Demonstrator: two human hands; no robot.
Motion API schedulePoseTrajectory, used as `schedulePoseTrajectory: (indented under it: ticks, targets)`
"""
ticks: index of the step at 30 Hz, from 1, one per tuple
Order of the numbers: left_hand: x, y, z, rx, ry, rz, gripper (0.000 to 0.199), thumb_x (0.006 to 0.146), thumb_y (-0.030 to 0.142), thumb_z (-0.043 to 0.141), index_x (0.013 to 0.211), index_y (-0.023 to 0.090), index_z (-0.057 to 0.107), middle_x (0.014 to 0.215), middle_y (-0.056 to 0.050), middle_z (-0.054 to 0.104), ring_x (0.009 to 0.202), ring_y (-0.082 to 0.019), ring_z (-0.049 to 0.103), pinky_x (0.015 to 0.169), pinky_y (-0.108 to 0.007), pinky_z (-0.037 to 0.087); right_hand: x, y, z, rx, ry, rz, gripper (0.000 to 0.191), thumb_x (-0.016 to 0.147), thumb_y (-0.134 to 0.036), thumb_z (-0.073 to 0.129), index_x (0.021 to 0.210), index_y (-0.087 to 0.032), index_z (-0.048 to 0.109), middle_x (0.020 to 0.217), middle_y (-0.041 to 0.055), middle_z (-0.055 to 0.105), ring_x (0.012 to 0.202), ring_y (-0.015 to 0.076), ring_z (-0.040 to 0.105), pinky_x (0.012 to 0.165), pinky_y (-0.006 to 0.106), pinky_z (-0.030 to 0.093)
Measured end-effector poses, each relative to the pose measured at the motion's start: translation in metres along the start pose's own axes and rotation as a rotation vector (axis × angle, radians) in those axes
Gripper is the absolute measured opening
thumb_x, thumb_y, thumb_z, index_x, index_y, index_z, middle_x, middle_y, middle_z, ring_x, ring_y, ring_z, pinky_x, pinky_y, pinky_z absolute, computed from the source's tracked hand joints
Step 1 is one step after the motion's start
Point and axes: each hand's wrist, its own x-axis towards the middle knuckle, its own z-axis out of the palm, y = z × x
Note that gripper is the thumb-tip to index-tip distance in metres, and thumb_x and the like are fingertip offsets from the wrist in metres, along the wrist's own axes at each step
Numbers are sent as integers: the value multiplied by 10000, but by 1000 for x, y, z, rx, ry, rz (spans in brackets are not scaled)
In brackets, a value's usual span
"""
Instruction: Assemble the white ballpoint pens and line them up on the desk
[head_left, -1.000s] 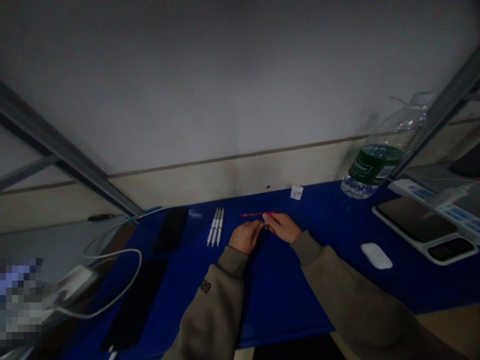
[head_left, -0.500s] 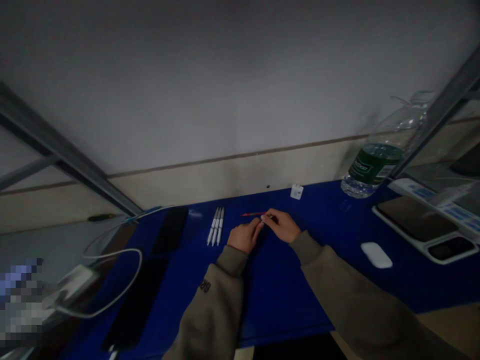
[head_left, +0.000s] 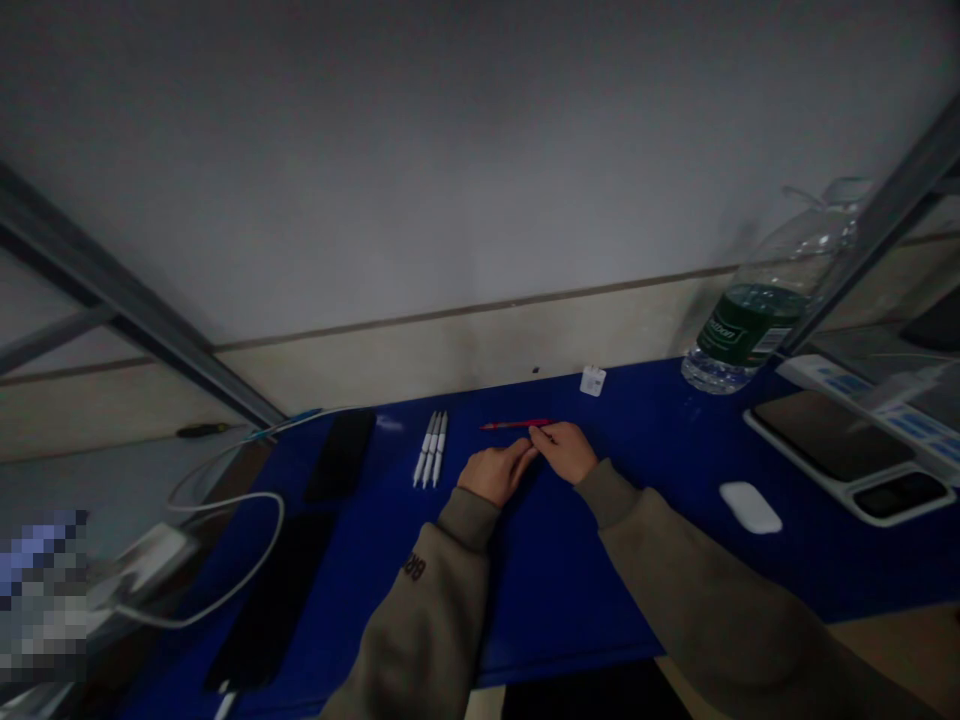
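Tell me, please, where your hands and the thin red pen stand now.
Right hand, fingers at thin red pen; left hand alongside. Pen flat on blue tabletop. Three white pens left of it.

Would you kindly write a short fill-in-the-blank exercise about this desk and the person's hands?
The slim writing tool touched by the fingertips of the right hand is ____ in colour.
To its left lie ____ white pens, side by side.
The water bottle stands on a ____ tabletop.
The white computer mouse lies nearer the ____ hand than the left hand.

Missing words: red; three; blue; right.
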Motion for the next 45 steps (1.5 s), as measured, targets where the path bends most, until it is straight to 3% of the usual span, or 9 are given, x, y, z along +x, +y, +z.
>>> schedulePoseTrajectory:
  ticks: [5, 11, 14, 19, 27, 31, 36, 40, 45]
  targets:
    - [4, -1, 4, -13, 18, 21, 391, 938, 455, 242, 1056, 252, 554, 862, -37, 636, 780, -170, 621, 647, -247, 460, 1, 5, 0, 20, 90, 19, 457, 867, -393, 394, 534, -160, 602, 497, 18, 549, 496, 125, 474, 501, 254, 272]
    - [8, -16, 7, -35, 182, 146, 290, 927, 361, 368, 1083, 236, 578, 1027, -48, 571, 997, -162, 527, 907, -305, 424, 5, 16, -9, 18, 258, 145, 519, 860, -485, 387, 472, -168, 522, 448, 13, 490, 468, 126, 431, 489, 263, 250]
    - [8, -19, 8, -53, 199, 170, 274, 914, 344, 411, 1104, 257, 588, 1013, -38, 577, 1001, -165, 513, 937, -324, 406, 6, 17, -10, 86, 272, 165, 557, 863, -538, 356, 456, -179, 477, 424, 0, 445, 444, 123, 417, 481, 261, 256]
    - [5, -30, 0, -17, 237, -89, 298, 917, 340, 396, 1101, 230, 603, 974, -53, 618, 937, -177, 547, 816, -289, 453, 6, 15, -7, 202, 315, 148, 584, 887, -569, 247, 584, -180, 560, 486, 6, 501, 486, 134, 467, 501, 250, 309]
    - [-5, -44, -13, 209, 250, -580, 288, 880, 391, 425, 927, 223, 654, 899, -83, 654, 889, -234, 595, 715, -318, 470, 5, 18, -8, 29, 242, 86, 454, 902, -466, 333, 626, -190, 564, 506, -7, 494, 482, 127, 449, 513, 255, 293]
    - [-6, -41, -12, 239, 199, -627, 256, 841, 400, 485, 868, 209, 653, 889, -92, 657, 851, -244, 608, 678, -318, 474, 3, 17, -5, -135, 258, 16, 349, 898, -392, 381, 680, -192, 567, 658, 33, 547, 630, 156, 497, 606, 264, 353]
    - [-6, -39, -12, 191, 195, -609, 289, 818, 461, 499, 818, 211, 645, 877, -88, 659, 814, -250, 616, 636, -324, 472, 0, 20, 0, -275, 200, -95, 202, 851, -306, 494, 990, -212, 607, 937, 85, 546, 890, 218, 491, 789, 319, 395]
    - [-5, -38, -13, 168, 164, -649, 315, 827, 480, 476, 810, 219, 651, 851, -94, 665, 804, -254, 625, 637, -332, 469, -2, 26, 3, -328, 119, -123, 293, 847, -266, 505, 1130, -238, 572, 972, 96, 513, 921, 230, 478, 810, 339, 409]
    - [-5, -36, -18, 178, 132, -696, 306, 830, 456, 480, 829, 214, 667, 866, -102, 672, 818, -252, 633, 656, -332, 476, 0, 29, 4, -339, 120, -115, 248, 833, -264, 530, 1072, -230, 585, 959, 87, 493, 912, 227, 480, 801, 345, 424]
